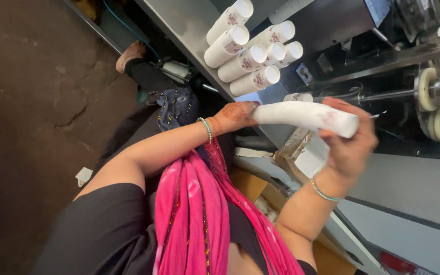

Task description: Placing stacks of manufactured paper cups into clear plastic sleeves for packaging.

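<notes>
A long stack of nested white paper cups (301, 115) lies sideways in the air between my hands. My left hand (235, 117), with a bangle at the wrist, grips the stack's left end. My right hand (350, 147) wraps around the right end, just below the open rim of the last cup. Behind the stack, several more stacks of white printed cups (250, 48) lie side by side on a steel tabletop (184, 20).
A metal machine with a shaft and pale rollers (434, 102) stands at the right, above a grey panel (413, 188). A clear plastic bag (294, 147) and a cardboard box (248, 183) sit below my hands. A foot in a tan shoe (130, 53) rests on the dark floor.
</notes>
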